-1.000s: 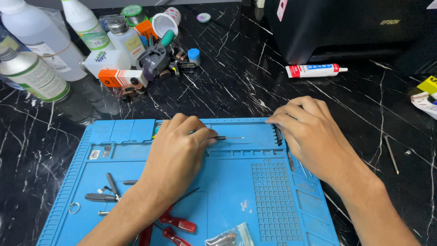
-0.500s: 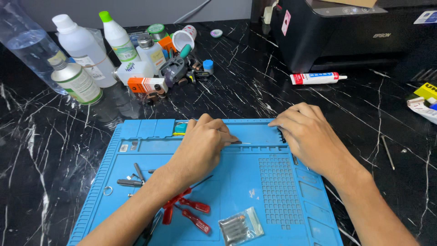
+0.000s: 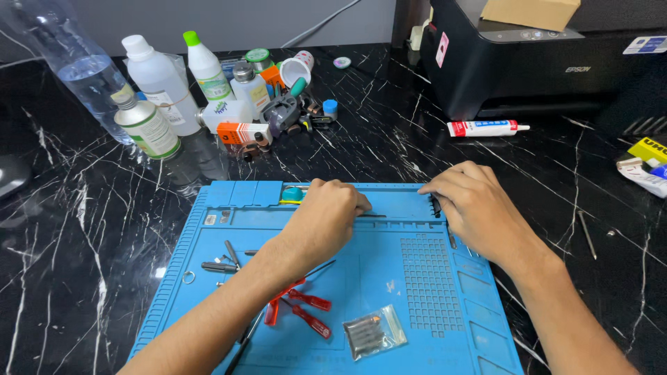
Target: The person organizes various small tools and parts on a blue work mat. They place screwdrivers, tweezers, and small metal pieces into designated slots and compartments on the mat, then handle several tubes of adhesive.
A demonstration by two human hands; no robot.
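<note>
A blue silicone work mat (image 3: 417, 305) lies on the black marble table. My left hand (image 3: 323, 219) rests on the mat's upper middle, fingers curled over a thin dark tool (image 3: 372, 215) whose tip shows to its right. My right hand (image 3: 472, 205) lies at the mat's upper right, fingertips on a small black comb-like part (image 3: 435, 205). What sits under either palm is hidden.
Red-handled tweezers (image 3: 302, 309), a clear packet of dark bits (image 3: 372, 333) and loose metal bits (image 3: 219, 264) lie on the mat. Bottles (image 3: 163, 87), a cup and clutter stand at back left. A black printer (image 3: 528, 62), a glue tube (image 3: 486, 128) and yellow packaging (image 3: 646, 156) are at right.
The view has shifted, so the mat and hands sit lower and further right in frame. Both hands keep nearly the same pose at the mat's top edge.
</note>
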